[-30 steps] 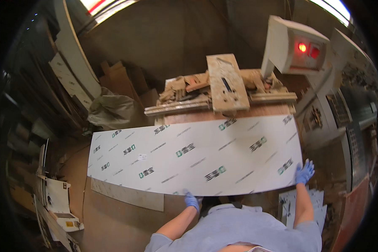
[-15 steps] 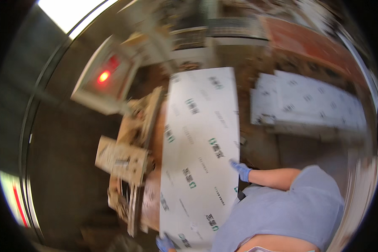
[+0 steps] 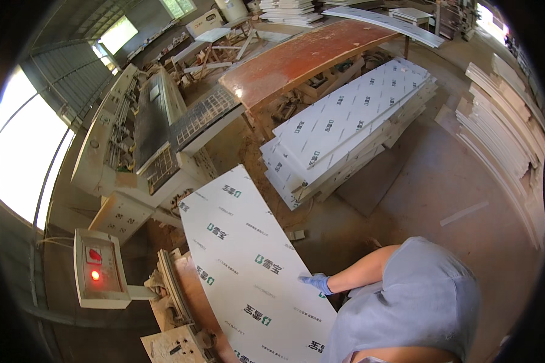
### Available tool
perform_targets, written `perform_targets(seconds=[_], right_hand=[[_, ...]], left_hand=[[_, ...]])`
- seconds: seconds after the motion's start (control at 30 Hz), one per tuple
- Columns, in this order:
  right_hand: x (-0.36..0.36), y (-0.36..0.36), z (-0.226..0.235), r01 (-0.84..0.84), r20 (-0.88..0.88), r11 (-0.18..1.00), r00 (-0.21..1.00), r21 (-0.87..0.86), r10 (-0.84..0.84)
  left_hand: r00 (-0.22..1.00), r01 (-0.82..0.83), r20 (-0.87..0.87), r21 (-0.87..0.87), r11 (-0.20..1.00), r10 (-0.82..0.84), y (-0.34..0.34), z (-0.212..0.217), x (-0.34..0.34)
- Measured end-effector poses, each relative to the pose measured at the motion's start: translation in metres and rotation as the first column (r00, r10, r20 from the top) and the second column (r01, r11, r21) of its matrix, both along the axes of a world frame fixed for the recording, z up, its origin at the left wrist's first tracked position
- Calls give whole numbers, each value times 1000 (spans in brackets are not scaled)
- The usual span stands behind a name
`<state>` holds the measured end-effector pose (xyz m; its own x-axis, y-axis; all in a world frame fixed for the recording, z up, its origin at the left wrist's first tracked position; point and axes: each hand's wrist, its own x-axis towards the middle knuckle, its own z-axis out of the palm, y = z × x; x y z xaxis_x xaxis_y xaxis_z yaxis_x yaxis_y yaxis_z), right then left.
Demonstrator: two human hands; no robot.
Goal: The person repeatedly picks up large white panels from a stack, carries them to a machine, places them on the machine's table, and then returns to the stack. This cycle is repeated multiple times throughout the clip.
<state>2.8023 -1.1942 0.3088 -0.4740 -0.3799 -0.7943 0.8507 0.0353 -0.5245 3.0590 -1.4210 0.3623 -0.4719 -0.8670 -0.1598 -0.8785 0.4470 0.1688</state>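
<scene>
Facing farther right than before, showing the white panel (image 3: 254,242) diagonally over the brown machine bed (image 3: 194,290). Laying the gloved right hand (image 3: 318,282), extended, on the panel's edge; cannot tell either hand's grip. Losing the left hand and the panel's lower end from view.

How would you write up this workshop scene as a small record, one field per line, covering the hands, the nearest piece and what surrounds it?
Nearest piece: long white printed panel with green and black markings
Right hand: right hand in a blue glove, at the panel's edge, fingers over its face; grip underneath hidden
Left hand: out of view
Left side: pale control box with a lit red lamp
Beyond: stack of similar panels, beside a red-brown tabletop
Far right: piled pale boards
</scene>
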Motion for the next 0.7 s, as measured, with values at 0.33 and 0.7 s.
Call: perform_targets(seconds=[0.33,0.7], right_hand=[[-82,176,33,240,133,965,958,108,-254],[-244,430,67,517,229,839,848,-167,-477]], left_hand=[[987,160,24,18,987,-160,110,104,-102],[967,223,115,45,974,-227,244,195,-310]])
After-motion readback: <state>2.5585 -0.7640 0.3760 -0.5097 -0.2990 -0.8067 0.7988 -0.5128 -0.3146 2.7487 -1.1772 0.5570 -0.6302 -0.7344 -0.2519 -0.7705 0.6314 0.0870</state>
